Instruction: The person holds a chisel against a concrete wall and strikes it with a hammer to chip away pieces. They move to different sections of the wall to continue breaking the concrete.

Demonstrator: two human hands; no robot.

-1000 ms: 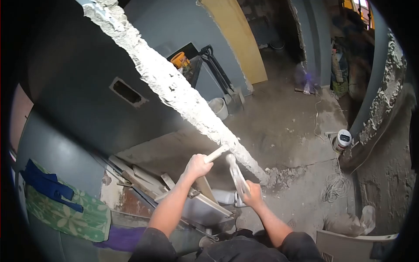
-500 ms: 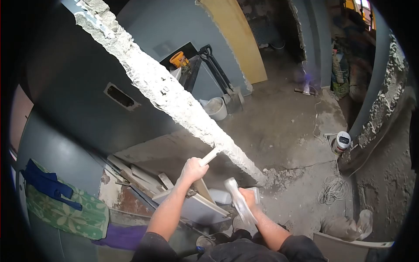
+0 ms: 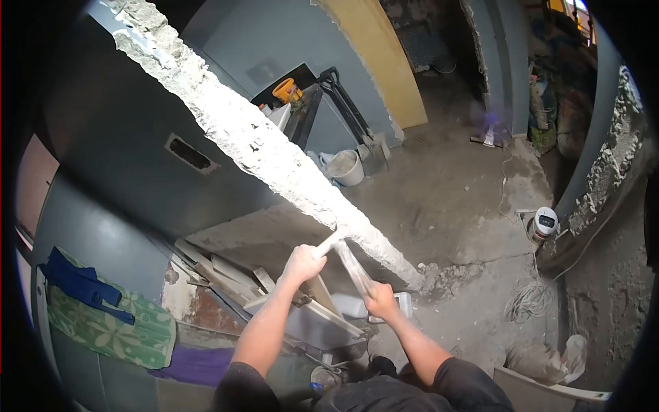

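Observation:
A pale, dusty tool handle (image 3: 328, 245) is wrapped in the fingers of my left hand (image 3: 303, 265). Its far end meets the rough white edge of the broken wall (image 3: 274, 165). My right hand (image 3: 382, 301) grips a second whitish, dust-covered tool (image 3: 353, 266), which points up and left so that its upper end is close to the left tool's tip and the wall edge. Whether the two tools touch is too small to tell. The heads of both tools cannot be made out clearly.
Boards (image 3: 237, 276) lean at the lower left beside a green towel (image 3: 113, 316). A white bucket (image 3: 345, 168) and shovels (image 3: 347, 113) stand beyond the wall. On the right are a coiled cord (image 3: 528, 302), a white-lidded container (image 3: 544, 223) and a sack (image 3: 535, 360).
My right hand and its tool have swung up from near my body toward the wall edge and the left tool. My left hand has stayed nearly in place. The view has shifted slightly.

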